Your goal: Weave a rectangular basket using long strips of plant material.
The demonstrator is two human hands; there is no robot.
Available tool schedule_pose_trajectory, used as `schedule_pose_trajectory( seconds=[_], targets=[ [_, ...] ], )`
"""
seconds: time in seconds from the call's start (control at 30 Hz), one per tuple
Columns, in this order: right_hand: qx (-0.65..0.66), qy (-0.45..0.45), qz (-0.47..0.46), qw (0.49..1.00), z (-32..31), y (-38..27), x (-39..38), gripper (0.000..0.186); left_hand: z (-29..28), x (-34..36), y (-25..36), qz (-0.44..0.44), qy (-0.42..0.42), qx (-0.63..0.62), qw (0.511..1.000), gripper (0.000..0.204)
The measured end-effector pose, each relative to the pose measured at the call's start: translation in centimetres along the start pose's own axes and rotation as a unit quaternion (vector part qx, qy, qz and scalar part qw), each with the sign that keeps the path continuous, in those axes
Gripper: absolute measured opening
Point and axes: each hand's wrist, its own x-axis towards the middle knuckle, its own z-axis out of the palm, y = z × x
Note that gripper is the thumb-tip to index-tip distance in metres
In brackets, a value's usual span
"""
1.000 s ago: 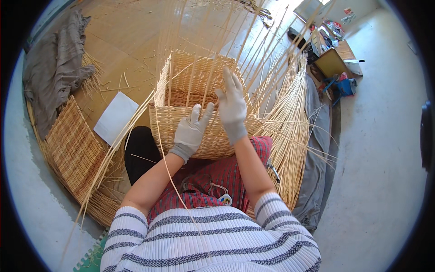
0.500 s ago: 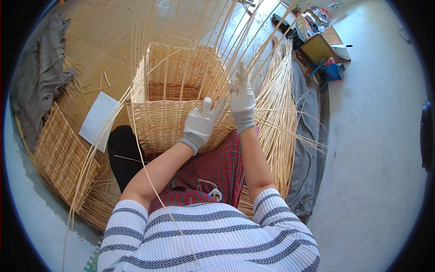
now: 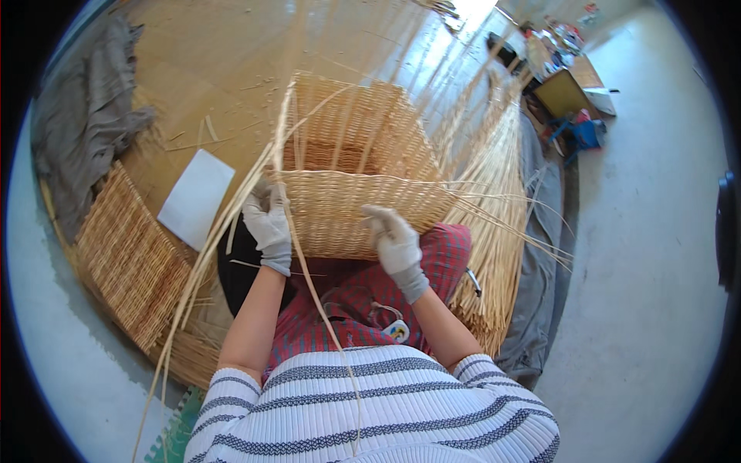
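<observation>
A square woven wicker basket (image 3: 340,224) with long upright stakes, smeared by motion, stands in front of my lap. My left hand (image 3: 268,231), in a white glove with a grey cuff, grips the basket's near left corner. Its fingertips are partly hidden beside a bundle of long pale wicker strands (image 3: 212,247), which slants from that corner down to the left. One loose strand (image 3: 309,278) runs from the corner down over my shirt. In front of the near wall is my right hand (image 3: 395,245), gloved alike, slightly blurred, fingers loosely bent and apart, holding nothing.
A flat woven panel (image 3: 131,258) and a white sheet (image 3: 197,197) lie to the left, below a grey cloth (image 3: 85,116). A large sheaf of wicker rods (image 3: 490,255) rests on the right. Farther back are a blue stool (image 3: 585,135) and boxes (image 3: 567,96).
My left hand has moved from the near wall to the basket's left corner. My right hand has come down from the right stakes to the near wall. The basket has shifted right.
</observation>
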Motion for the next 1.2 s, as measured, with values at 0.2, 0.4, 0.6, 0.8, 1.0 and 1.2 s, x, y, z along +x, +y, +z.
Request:
schedule_pose_trajectory(
  seconds=[0.2,0.4,0.6,0.8,1.0,1.2],
  targets=[
    [-0.208,-0.138,-0.203,0.947,12.5,-7.1,2.0,0.042,-6.3,2.5,-0.7,0.018,-0.214,-0.025,0.976,0.017],
    [-0.245,-0.108,-0.208,0.941,15.9,-7.6,1.8,0.053,-7.2,2.3,-2.7,-0.03,-0.13,-0.031,0.991,0.009],
    [-0.211,-0.083,-0.205,0.952,16.0,-7.3,2.0,0.046,-4.3,3.6,2.3,0.015,-0.06,-0.134,0.989,0.005],
    [-0.253,-0.151,-0.193,0.936,15.5,-8.2,1.7,0.034,-7.1,3.2,0.7,0.169,-0.083,0.231,0.955,0.01],
    [-0.249,-0.122,-0.272,0.922,14.5,-6.7,1.5,0.028,-5.8,8.7,7.8,-0.071,-0.329,0.115,0.934,0.04],
    [-0.263,-0.074,-0.298,0.915,9.9,-4.8,1.1,0.03,-3.6,12.4,8.4,-0.015,-0.502,0.292,0.814,0.045]
  ],
)
